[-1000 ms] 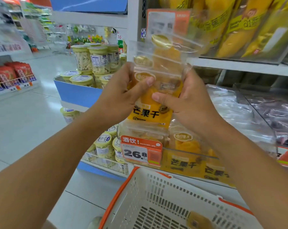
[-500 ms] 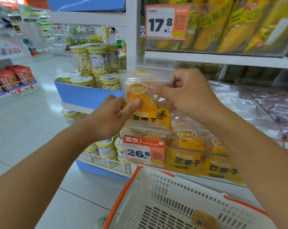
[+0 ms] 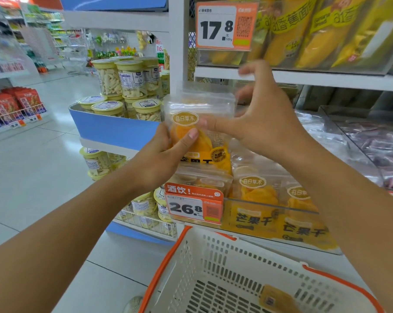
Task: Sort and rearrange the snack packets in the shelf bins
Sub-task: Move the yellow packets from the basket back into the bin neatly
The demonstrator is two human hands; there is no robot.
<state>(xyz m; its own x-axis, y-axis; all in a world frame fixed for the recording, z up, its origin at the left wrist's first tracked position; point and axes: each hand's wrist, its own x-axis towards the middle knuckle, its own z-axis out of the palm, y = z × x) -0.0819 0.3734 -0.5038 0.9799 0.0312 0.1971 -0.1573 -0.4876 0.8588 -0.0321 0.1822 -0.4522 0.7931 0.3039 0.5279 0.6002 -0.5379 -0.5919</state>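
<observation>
Lower now, the clear shelf bin [image 3: 270,203], at five o'clock of centre, showed more of its standing mango packets behind the 26.8 price tag [image 3: 194,207]; the white basket [image 3: 236,267] sat at six o'clock; the held mango packet [image 3: 198,132] had dropped from the upper shelf's level to just above the bin's left end; the left hand [image 3: 159,159] gripped its left edge, thumb across the front; the right hand [image 3: 262,123] had loosened, fingers spread, only touching; seating seemed near.
</observation>
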